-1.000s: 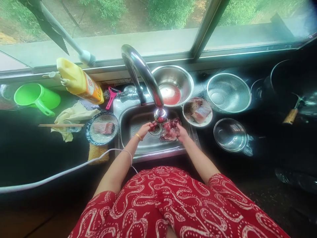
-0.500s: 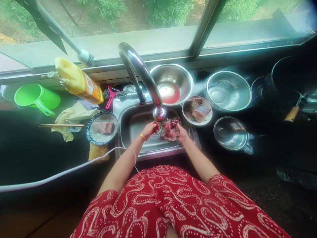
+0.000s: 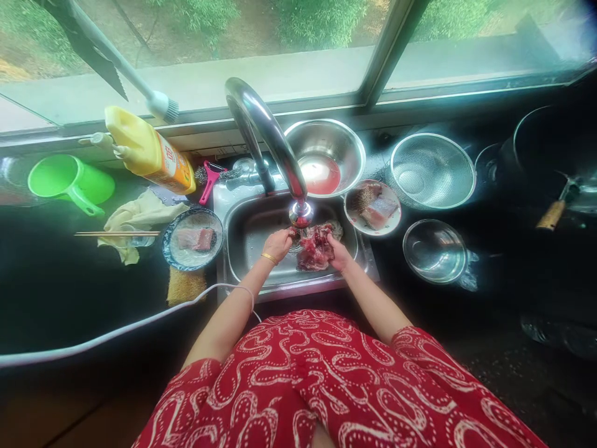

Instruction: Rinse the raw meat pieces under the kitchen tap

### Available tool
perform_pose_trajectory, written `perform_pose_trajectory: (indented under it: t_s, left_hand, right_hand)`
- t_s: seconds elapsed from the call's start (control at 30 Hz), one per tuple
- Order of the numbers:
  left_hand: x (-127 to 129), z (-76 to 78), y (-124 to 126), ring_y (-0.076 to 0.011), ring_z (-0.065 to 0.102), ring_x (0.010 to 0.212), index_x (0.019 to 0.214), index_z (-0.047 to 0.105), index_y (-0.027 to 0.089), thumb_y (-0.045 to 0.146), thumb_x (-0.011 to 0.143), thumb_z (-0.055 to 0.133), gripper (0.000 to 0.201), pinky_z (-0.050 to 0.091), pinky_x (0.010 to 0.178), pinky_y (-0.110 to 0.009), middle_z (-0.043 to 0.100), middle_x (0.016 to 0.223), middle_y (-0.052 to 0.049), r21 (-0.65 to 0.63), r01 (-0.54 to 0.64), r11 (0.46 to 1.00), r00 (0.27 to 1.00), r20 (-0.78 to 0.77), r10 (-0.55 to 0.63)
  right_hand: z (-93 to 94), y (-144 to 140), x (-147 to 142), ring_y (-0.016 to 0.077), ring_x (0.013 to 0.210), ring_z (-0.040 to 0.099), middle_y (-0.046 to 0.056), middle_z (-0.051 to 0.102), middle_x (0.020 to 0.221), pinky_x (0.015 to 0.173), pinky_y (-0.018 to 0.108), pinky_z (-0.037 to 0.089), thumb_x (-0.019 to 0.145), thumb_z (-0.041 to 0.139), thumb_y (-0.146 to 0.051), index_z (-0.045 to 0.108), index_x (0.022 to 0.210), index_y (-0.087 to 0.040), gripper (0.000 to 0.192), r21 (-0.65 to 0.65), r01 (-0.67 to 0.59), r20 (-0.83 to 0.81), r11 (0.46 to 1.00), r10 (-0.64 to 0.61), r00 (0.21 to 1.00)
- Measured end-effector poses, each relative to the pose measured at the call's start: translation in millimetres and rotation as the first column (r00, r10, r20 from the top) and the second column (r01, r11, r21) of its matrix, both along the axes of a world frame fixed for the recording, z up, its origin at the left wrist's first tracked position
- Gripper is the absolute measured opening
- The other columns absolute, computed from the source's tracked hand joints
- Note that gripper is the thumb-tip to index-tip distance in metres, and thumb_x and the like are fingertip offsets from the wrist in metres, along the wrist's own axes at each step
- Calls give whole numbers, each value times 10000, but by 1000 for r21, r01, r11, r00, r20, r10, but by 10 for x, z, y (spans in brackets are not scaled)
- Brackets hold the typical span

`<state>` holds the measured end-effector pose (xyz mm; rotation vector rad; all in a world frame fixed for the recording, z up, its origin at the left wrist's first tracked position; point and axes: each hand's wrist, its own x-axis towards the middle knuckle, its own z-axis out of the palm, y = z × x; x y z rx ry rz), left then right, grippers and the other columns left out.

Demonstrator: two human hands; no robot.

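Over the sink (image 3: 252, 261), my right hand (image 3: 339, 254) grips a red, raw fish piece or fish head (image 3: 317, 247) by its right side; its exact kind is hard to make out. My left hand (image 3: 278, 244) is closed at the left of it, fingers curled around a small dark-red bit beneath the tap. What exactly the left fingers pinch is mostly hidden. The chrome faucet (image 3: 301, 213) hangs right above, between both hands. Part of the drain shows under the left fingers.
Behind the sink stands a steel basin (image 3: 342, 140) with reddish water. To its right are a plate of fish (image 3: 395, 219), a colander (image 3: 433, 152) and a glass bowl (image 3: 426, 252). At left lie a blue-rimmed plate (image 3: 168, 255), yellow detergent bottle (image 3: 149, 146), green jug (image 3: 96, 180) and white cable (image 3: 140, 323).
The red raw piece has turned and shifted slightly left and down in my right hand, showing more red flesh. My left hand stays near the same spot, with its fingers turned slightly.
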<state>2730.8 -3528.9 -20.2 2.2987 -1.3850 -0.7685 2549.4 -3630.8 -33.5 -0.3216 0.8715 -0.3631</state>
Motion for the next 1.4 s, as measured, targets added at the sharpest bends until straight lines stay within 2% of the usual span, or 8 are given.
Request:
perform_pose_trajectory:
  t_s: [0.37, 0.5, 0.63, 0.77, 0.93, 1.07, 1.2, 1.4]
  left_hand:
    - [211, -83, 140, -297, 608, 1076, 1332, 534, 152, 312, 906, 469, 460, 456, 915, -391, 632, 1195, -168, 253, -172, 952, 979, 155, 136]
    - [113, -58, 120, -243, 597, 1090, 1214, 626, 132, 254, 890, 467, 381, 432, 975, -352, 630, 1217, -139, 180, -172, 969, 962, -182, 204]
    - [-196, -50, 88, -193, 638, 822, 1162, 635, 139, 386, 799, 612, 440, 507, 748, -319, 693, 997, -97, 275, -261, 925, 648, -661, 379]
    - [-395, -116, 85, -137, 601, 721, 955, 660, 120, 324, 657, 725, 367, 486, 710, -285, 680, 870, -57, 162, -390, 906, 379, -869, 318]
    - [-292, -150, 49, -176, 607, 836, 992, 655, 121, 168, 726, 567, 284, 491, 814, -339, 664, 936, -69, 1, -424, 906, 646, -701, 303]
    - [-220, -27, 27, -240, 536, 1097, 1073, 651, 155, 167, 792, 541, 302, 403, 994, -413, 612, 1123, -114, -293, -232, 928, 969, -150, 195]
    - [-284, 80, -3, -300, 497, 1116, 1101, 639, 179, 279, 808, 610, 311, 401, 948, -432, 579, 1148, -133, -205, 44, 978, 976, 216, 1]
    - [-313, 58, -27, -316, 497, 1044, 1118, 589, 135, 292, 820, 594, 337, 399, 880, -408, 567, 1096, -159, -24, 41, 999, 948, 315, -31]
  right_hand:
    - [-128, 28, 51, 195, 976, 685, 91, 725, 1019, 912, 377, 541, 985, 352, -331, 661, 1035, -150, 362, 73, -51, 50, 996, 48, 998]
    - [-108, 3, 48, 219, 1034, 664, 100, 729, 991, 954, 426, 515, 984, 303, -376, 664, 1025, -144, 431, 149, -7, 82, 989, -5, 997]
    - [-89, -9, 47, 226, 1029, 661, 97, 727, 1000, 982, 444, 489, 975, 285, -402, 669, 1023, -145, 465, 161, 27, 118, 987, -47, 992]
    - [-87, -26, 71, 219, 991, 670, 87, 730, 985, 965, 429, 498, 972, 283, -424, 678, 987, -155, 478, 133, 56, 111, 990, -71, 991]
    - [-86, -28, 126, 223, 1010, 665, 95, 723, 1013, 958, 441, 503, 978, 253, -425, 673, 1008, -154, 501, 107, 43, 112, 993, -55, 992]
    - [-109, 39, 235, 191, 913, 689, 83, 731, 969, 884, 378, 544, 986, 309, -377, 668, 995, -152, 425, 62, -20, 64, 998, 16, 998]
    - [-123, 155, 364, 140, 787, 693, 38, 737, 906, 780, 282, 563, 949, 452, -252, 663, 968, -162, 230, -62, -22, -66, 998, 18, 998]
    - [-96, 237, 371, 143, 723, 688, 33, 738, 885, 679, 271, 572, 935, 493, -279, 653, 977, -165, 201, -47, -59, -123, 997, 53, 991]
